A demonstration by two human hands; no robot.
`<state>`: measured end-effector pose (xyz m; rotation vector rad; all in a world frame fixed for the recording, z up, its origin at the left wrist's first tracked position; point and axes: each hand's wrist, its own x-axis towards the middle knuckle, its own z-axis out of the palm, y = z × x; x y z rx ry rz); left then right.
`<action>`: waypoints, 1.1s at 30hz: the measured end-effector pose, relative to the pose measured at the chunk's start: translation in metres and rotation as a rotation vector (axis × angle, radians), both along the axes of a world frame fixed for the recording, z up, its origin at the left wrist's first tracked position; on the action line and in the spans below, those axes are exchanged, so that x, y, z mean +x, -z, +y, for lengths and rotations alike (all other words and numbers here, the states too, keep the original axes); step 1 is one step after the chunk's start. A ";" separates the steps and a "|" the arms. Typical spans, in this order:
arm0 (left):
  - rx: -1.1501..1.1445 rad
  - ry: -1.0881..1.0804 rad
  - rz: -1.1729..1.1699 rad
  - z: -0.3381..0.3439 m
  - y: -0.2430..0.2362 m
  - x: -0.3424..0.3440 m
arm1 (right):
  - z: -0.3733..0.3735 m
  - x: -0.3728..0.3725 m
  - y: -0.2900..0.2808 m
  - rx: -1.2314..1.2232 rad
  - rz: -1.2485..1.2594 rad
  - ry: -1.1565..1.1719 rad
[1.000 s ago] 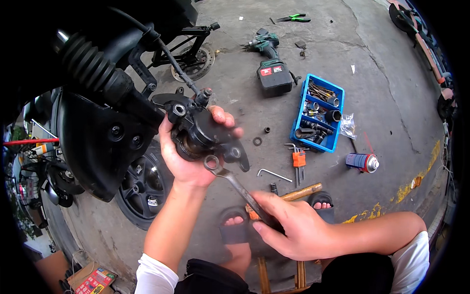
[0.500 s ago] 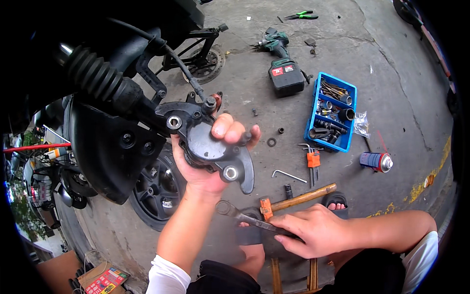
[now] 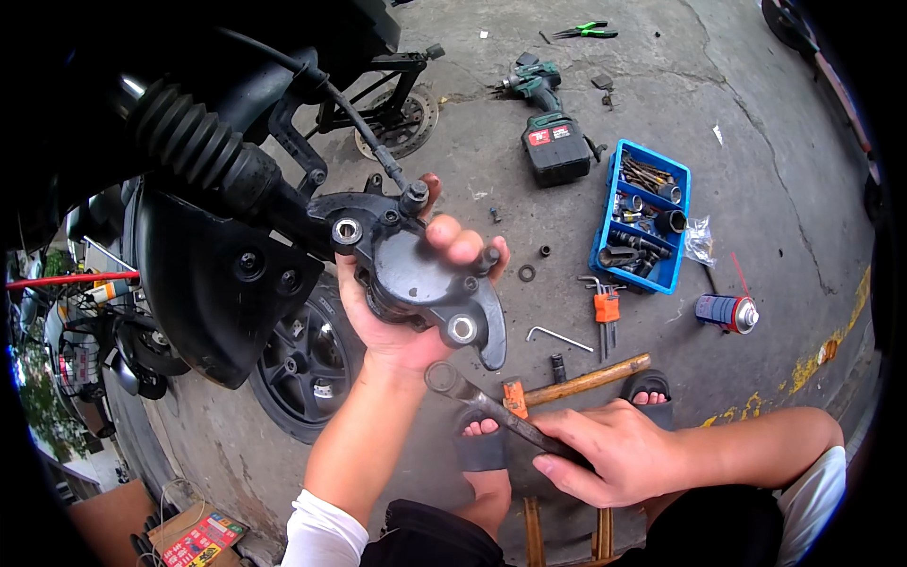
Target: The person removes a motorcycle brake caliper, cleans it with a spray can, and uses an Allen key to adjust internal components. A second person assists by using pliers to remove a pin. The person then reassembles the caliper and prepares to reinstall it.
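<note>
My left hand (image 3: 416, 350) is closed around a dark grey brake caliper (image 3: 416, 265), its fingers wrapped over the far side. A brake hose (image 3: 364, 123) joins the caliper at a bolt fitting (image 3: 415, 195). Beside it on the left are the ribbed fork boot (image 3: 194, 142) and a black mudguard (image 3: 213, 288). In my right hand (image 3: 614, 449) I grip a ring spanner (image 3: 501, 413). The spanner's ring end lies just below the caliper's lower mounting hole, apart from the bolt fitting. My right hand covers the other end of the spanner.
On the concrete lie a hammer (image 3: 586, 381), hex keys (image 3: 607, 307), a loose hex key (image 3: 559, 335), a spray can (image 3: 726, 312), a blue tray (image 3: 682, 227) of sockets and bits, a cordless impact driver (image 3: 553, 123) and pliers (image 3: 586, 31). A wheel (image 3: 300, 364) leans left.
The caliper in my left hand has shifted slightly right and tilted a little. The spanner in my right hand has moved slightly right, its ring end rising towards the caliper.
</note>
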<state>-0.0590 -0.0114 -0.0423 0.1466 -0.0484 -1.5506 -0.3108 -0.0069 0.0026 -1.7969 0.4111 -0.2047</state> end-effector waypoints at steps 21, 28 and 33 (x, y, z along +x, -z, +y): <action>0.208 -0.291 -0.367 -0.009 -0.008 -0.016 | -0.025 0.046 -0.038 0.472 0.199 0.238; 0.187 -0.359 -0.446 -0.014 -0.002 -0.020 | -0.004 0.065 -0.026 0.581 0.179 0.346; 0.247 -0.397 -0.439 -0.018 -0.011 -0.027 | 0.014 0.079 -0.007 0.465 0.014 0.417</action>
